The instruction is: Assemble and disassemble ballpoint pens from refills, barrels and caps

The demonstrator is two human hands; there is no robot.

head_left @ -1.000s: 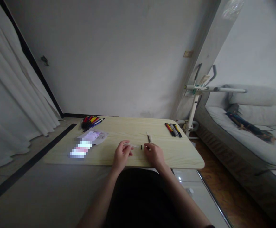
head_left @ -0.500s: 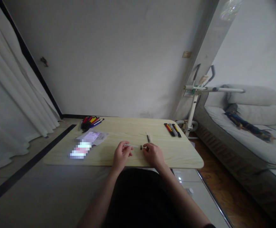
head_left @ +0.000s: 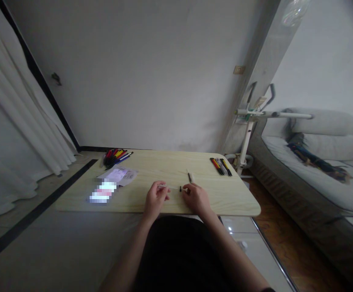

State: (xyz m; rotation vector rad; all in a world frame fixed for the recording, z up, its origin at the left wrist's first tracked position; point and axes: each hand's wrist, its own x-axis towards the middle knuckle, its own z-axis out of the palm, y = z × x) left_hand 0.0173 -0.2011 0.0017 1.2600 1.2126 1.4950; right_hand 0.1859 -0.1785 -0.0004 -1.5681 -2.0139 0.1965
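Note:
Over the front part of the table, my left hand [head_left: 155, 198] pinches a thin, pale, see-through tube [head_left: 172, 187] that looks like a pen barrel. The tube points right, toward a small black piece [head_left: 180, 189] just left of my right fingertips. My right hand [head_left: 196, 198] has its fingers drawn together close to the tabletop; whatever is between them is hidden. Just beyond it lies a slim black-and-white pen part [head_left: 189, 177], with a pale piece [head_left: 193, 177] beside it, too blurred to name.
On the wooden table [head_left: 161, 162], a pile of coloured pens [head_left: 115, 157] lies at the back left and a row of pens [head_left: 221, 166] at the back right. A printed paper [head_left: 129, 176] and a lit, pixelated phone-like screen [head_left: 103, 192] are on the left. Beyond the right side stand exercise equipment [head_left: 247, 140] and a sofa [head_left: 325, 154].

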